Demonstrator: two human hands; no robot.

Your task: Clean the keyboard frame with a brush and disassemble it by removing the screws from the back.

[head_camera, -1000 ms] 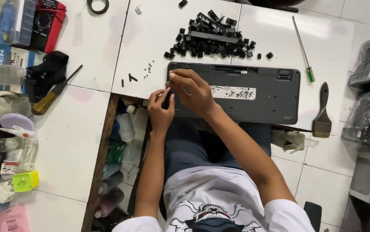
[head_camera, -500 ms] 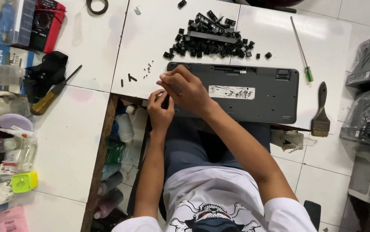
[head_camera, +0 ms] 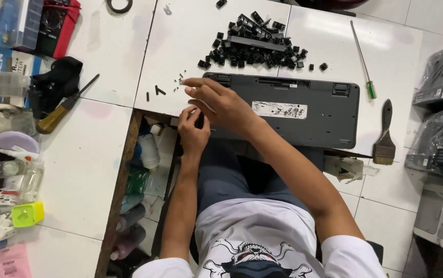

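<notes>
Since the earlier frame, the right hand (head_camera: 220, 101) has been stretched left off the keyboard (head_camera: 288, 110) toward the small screws (head_camera: 176, 82), fingers loose, nothing seen held. The left hand (head_camera: 193, 129) is curled at the keyboard's left end; its grasp cannot be told. The keyboard's long axis runs left-right

Grey keyboard (head_camera: 303, 110), underside up, table-edge

Odds and ends around my workbench

A heap of black keycaps (head_camera: 255, 44) lies at the far side, a green-handled screwdriver (head_camera: 363, 59) and a paintbrush (head_camera: 384, 136) to my right, a yellow-handled tool (head_camera: 62, 107) beside black gloves (head_camera: 54, 82) to my left, bottles (head_camera: 13, 175) nearer.
</notes>
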